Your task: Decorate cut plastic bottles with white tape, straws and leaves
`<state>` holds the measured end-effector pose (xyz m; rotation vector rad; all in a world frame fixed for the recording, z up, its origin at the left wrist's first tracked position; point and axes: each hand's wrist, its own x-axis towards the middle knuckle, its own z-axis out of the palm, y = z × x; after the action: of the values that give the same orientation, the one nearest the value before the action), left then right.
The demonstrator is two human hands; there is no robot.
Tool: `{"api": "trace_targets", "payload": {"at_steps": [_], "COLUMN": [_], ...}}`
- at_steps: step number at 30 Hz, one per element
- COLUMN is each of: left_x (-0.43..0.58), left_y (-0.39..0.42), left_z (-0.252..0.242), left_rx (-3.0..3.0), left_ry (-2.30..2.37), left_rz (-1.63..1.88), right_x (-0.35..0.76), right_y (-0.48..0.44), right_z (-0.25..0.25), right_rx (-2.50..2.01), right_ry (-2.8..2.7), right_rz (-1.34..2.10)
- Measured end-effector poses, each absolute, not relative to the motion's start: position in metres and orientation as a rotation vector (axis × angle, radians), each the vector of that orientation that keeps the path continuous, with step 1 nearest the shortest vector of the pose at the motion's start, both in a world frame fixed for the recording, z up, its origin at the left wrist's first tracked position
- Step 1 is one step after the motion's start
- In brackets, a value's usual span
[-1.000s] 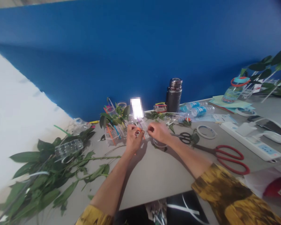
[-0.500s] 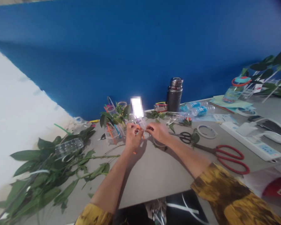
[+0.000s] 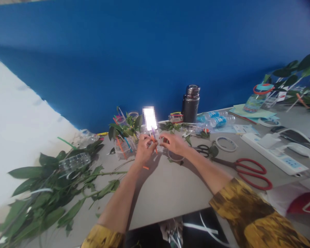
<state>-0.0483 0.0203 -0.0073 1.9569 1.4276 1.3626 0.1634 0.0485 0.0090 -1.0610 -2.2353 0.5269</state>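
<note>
My left hand (image 3: 144,151) is closed with thumb and fingertips around a thin orange strip (image 3: 155,146), which slants down past the thumb. Just to its right, my right hand (image 3: 172,143) has curled fingers with a small gap between thumb and forefinger; nothing shows between them. Part of a clear plastic piece and a purple strip (image 3: 153,131) stand behind the fingertips, mostly hidden. Left of my hands is a clear container (image 3: 121,148) with orange and blue strips and leafy sprigs (image 3: 127,130). Another orange piece (image 3: 145,167) lies below my left wrist.
Cut leafy branches (image 3: 49,203) cover the left side. On the right lie red-handled scissors (image 3: 250,170), black-handled scissors (image 3: 203,150), a white tape ring (image 3: 226,144) and a power strip (image 3: 274,154). A dark thermos (image 3: 191,105) and plastic bottles (image 3: 220,120) stand or lie at the back.
My right thumb and forefinger have parted slightly from a pinch. The left hand stays on the orange strip. The whole view has shifted a little.
</note>
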Motion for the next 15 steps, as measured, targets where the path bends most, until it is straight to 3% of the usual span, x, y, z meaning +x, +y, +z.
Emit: {"api": "trace_targets", "payload": {"at_steps": [11, 15], "left_x": [-0.056, -0.052], "left_y": [0.023, 0.021], "left_z": [-0.006, -0.007], "left_rx": [1.985, 1.999], "left_ry": [1.315, 1.286], "left_rz": [1.294, 1.398], "right_x": [0.162, 0.163], "right_y": [0.034, 0.036], "right_z": [0.029, 0.03], "right_rx": [-1.314, -1.312], "right_ry": [-2.493, -2.404], "right_rz": [0.326, 0.41]}}
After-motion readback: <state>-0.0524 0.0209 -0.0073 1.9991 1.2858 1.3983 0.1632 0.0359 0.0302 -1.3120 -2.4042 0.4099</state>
